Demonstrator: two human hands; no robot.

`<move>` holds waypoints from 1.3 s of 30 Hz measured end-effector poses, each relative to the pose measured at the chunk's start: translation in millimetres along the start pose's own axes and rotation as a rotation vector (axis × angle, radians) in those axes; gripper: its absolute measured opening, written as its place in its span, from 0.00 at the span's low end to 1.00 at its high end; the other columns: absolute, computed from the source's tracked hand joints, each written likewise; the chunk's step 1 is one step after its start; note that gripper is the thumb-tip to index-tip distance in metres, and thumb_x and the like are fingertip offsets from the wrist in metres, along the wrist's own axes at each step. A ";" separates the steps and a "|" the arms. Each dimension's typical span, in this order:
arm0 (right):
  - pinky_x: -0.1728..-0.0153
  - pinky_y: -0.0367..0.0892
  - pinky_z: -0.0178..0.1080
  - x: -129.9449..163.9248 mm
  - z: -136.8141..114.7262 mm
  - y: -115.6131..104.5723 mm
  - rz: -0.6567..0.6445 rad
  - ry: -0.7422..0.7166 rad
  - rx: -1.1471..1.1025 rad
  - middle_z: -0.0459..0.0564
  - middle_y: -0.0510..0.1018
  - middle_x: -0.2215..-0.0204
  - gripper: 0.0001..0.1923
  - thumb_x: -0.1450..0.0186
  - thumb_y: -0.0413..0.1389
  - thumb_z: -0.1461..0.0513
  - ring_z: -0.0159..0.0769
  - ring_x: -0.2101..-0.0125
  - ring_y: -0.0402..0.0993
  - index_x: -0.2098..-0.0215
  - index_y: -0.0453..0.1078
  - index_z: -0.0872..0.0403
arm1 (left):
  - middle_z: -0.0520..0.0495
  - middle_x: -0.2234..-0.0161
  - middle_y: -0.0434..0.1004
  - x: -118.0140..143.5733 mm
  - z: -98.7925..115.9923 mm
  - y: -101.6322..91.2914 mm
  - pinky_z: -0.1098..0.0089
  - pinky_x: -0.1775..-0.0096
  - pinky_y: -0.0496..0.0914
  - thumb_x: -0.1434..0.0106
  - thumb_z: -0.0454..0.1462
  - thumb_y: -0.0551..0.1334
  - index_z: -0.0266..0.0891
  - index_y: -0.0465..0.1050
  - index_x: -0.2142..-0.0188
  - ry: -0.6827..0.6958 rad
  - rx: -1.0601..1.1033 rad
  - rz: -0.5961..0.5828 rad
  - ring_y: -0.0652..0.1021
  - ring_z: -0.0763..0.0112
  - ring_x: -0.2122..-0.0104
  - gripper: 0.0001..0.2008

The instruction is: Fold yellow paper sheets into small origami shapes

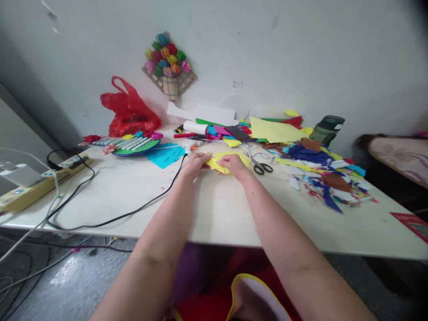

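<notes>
Yellow paper [223, 161] is lying flat on the white table [214, 209], pinched between both hands: the left hand [197, 162] is gripping its near-left edge with curled fingers, and the right hand [234, 164] is closing on its right side. Scissors [261, 166] are resting just beyond the right hand, while a black cable [133, 213] is trailing away past the left hand.

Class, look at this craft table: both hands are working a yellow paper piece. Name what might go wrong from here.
1. The scissors lie open-handled right beside the right hand; a sideways sweep might knock or catch them.
2. The black cable runs close past the left hand and could snag.
3. The yellow paper piece sits near the paper scraps and might get lost among them.
</notes>
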State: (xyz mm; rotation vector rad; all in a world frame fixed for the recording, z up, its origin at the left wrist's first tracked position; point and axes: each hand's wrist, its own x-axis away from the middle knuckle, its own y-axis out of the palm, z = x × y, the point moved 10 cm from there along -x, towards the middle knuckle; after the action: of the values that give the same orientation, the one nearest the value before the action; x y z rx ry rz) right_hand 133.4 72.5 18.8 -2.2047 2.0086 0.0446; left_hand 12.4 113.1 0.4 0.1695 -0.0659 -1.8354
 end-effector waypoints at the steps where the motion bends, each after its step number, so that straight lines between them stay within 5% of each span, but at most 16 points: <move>1: 0.80 0.67 0.35 0.3 -0.3 -0.1 0.000 0.003 -0.004 0.43 0.72 0.87 0.06 0.49 0.58 0.63 0.32 0.84 0.69 0.82 0.69 0.56 | 0.49 0.78 0.74 -0.6 0.1 -1.6 0.73 0.73 0.69 0.55 0.45 0.67 0.35 0.72 0.77 0.003 0.007 0.014 0.73 0.75 0.78 0.15; 6: 0.82 0.64 0.32 2.3 -4.1 -5.2 0.048 -0.002 -0.002 0.44 0.73 0.86 0.07 0.48 0.58 0.63 0.30 0.85 0.68 0.81 0.69 0.56 | 0.48 0.76 0.75 -0.2 -1.0 -5.2 0.71 0.72 0.71 0.50 0.52 0.63 0.36 0.72 0.71 -0.016 0.113 0.054 0.72 0.76 0.80 0.20; 14: 0.83 0.61 0.30 -2.8 4.9 -5.2 0.059 0.014 0.029 0.43 0.73 0.85 0.05 0.46 0.57 0.62 0.31 0.83 0.71 0.77 0.69 0.56 | 0.47 0.73 0.76 9.2 2.1 25.7 0.68 0.68 0.71 0.56 0.42 0.69 0.35 0.72 0.71 0.005 0.066 -0.131 0.76 0.69 0.73 0.16; 31: 0.83 0.62 0.31 1.0 2.7 -1.9 0.062 0.043 -0.024 0.44 0.74 0.84 0.05 0.45 0.57 0.62 0.32 0.83 0.71 0.77 0.69 0.56 | 0.52 0.77 0.72 4.2 5.8 -5.6 0.74 0.71 0.68 0.55 0.47 0.67 0.36 0.69 0.74 0.052 0.143 0.146 0.72 0.77 0.77 0.17; 39: 0.84 0.61 0.31 -2.4 7.9 -2.8 0.036 0.045 -0.108 0.46 0.77 0.80 0.08 0.42 0.55 0.59 0.33 0.81 0.74 0.72 0.70 0.57 | 0.46 0.71 0.76 6.9 5.0 16.3 0.71 0.68 0.70 0.56 0.44 0.68 0.34 0.72 0.69 0.027 0.075 -0.043 0.75 0.73 0.73 0.18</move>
State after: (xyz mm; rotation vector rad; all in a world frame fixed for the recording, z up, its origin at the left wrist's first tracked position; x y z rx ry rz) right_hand 136.6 76.2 11.6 -2.2532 2.1170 0.1109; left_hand 25.3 101.9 6.9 0.2506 -0.1131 -1.8740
